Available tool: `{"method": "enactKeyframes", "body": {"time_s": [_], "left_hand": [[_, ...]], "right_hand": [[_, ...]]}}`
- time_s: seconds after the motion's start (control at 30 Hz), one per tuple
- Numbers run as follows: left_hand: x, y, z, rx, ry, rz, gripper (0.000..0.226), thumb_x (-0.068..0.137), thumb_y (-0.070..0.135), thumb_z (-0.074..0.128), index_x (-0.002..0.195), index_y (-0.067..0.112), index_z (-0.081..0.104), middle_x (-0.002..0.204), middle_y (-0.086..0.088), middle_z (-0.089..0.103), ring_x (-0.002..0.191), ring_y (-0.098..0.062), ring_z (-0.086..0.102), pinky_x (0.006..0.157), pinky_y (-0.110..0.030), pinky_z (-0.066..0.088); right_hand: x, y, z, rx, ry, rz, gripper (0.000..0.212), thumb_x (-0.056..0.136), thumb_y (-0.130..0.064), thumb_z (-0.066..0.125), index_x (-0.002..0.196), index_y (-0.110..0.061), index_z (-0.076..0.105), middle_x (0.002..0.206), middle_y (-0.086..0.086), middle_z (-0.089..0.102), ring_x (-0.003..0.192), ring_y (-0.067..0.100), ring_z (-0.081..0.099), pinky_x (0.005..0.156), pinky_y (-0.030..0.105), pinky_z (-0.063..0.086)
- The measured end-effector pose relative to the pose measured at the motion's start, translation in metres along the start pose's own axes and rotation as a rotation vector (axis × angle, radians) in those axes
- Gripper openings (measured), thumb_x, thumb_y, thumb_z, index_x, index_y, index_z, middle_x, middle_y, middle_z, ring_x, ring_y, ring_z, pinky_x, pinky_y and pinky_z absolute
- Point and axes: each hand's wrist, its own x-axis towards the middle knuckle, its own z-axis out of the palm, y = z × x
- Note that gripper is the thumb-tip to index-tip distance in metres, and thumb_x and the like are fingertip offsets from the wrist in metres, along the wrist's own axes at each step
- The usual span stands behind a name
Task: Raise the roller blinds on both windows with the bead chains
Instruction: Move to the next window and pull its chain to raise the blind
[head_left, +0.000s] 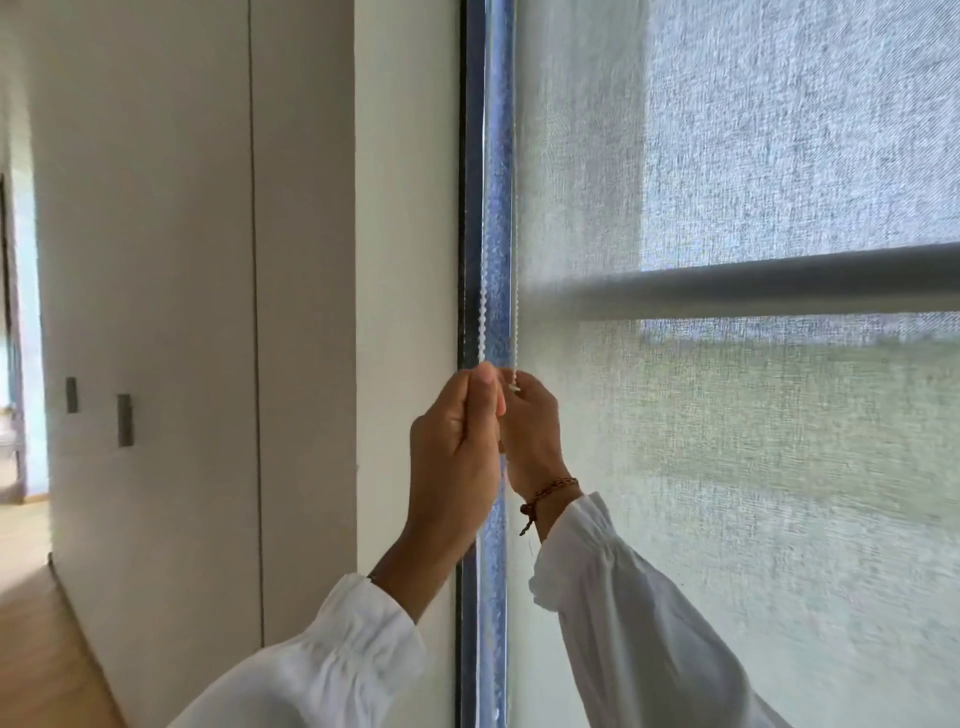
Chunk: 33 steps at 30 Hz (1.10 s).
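Note:
A pale woven roller blind (727, 441) covers the window on the right and reaches below the frame's bottom edge. Along its left edge, beside the dark window frame (470, 208), hang two strands of a white bead chain (484, 291). My left hand (457, 452) is closed around the left strand at about mid height. Just behind it, my right hand (530, 431), with a brown bracelet at the wrist, pinches the right strand near a small white connector. Both hands touch each other.
A horizontal grey bar (753, 286) shows through the blind at mid height. Left of the window stands a white wall (405, 260), then tall cupboard doors with two small handles (123, 420). A wooden floor (36, 649) leads to a doorway at far left.

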Motion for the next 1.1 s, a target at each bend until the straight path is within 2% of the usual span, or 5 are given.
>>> {"method": "enactKeyframes", "body": {"time_s": [0.4, 0.57, 0.67, 0.87, 1.1], "left_hand": [[0.034, -0.023, -0.007, 0.218, -0.144, -0.167, 0.032, 0.097, 0.033, 0.035, 0.089, 0.02, 0.062, 0.06, 0.002, 0.054, 0.054, -0.013, 0.049, 0.061, -0.034, 0.044], [0.031, -0.005, 0.005, 0.142, -0.123, -0.293, 0.036, 0.097, 0.033, 0.035, 0.126, 0.02, 0.051, 0.116, 0.002, 0.062, 0.11, -0.016, 0.056, 0.104, -0.039, 0.041], [0.033, 0.008, 0.011, 0.18, -0.09, -0.219, 0.041, 0.097, 0.033, 0.034, 0.136, 0.021, 0.039, 0.144, 0.0, 0.042, 0.13, -0.014, 0.039, 0.105, -0.026, 0.03], [0.051, 0.049, 0.024, -0.29, -0.173, -0.25, 0.032, 0.097, 0.028, 0.034, 0.121, 0.015, 0.049, 0.116, -0.002, 0.06, 0.114, -0.019, 0.055, 0.104, -0.038, 0.042], [0.068, 0.096, 0.042, -0.618, -0.238, -0.325, 0.024, 0.094, 0.033, 0.044, 0.102, 0.014, 0.055, 0.092, 0.0, 0.065, 0.069, -0.011, 0.061, 0.057, -0.024, 0.05]], "right_hand": [[-0.023, -0.015, -0.009, -0.017, 0.183, -0.244, 0.036, 0.093, -0.031, 0.049, 0.061, -0.018, 0.061, 0.04, -0.011, 0.042, 0.043, 0.011, 0.037, 0.047, 0.029, 0.033], [-0.045, -0.016, -0.008, -0.049, 0.194, -0.337, 0.035, 0.093, -0.025, 0.049, 0.06, -0.026, 0.058, 0.042, -0.015, 0.046, 0.049, 0.009, 0.039, 0.05, 0.028, 0.036], [-0.056, -0.021, -0.011, -0.034, 0.203, -0.368, 0.033, 0.093, -0.027, 0.051, 0.062, -0.018, 0.059, 0.043, -0.012, 0.041, 0.05, 0.014, 0.037, 0.05, 0.031, 0.034], [-0.084, -0.02, -0.023, -0.061, 0.224, -0.424, 0.031, 0.091, -0.028, 0.051, 0.065, -0.014, 0.058, 0.049, -0.01, 0.039, 0.047, 0.014, 0.035, 0.046, 0.033, 0.033], [-0.121, 0.001, -0.045, -0.205, 0.206, -0.456, 0.048, 0.088, -0.041, 0.045, 0.064, 0.0, 0.048, 0.048, -0.004, 0.033, 0.045, 0.008, 0.027, 0.042, 0.022, 0.025]]}}
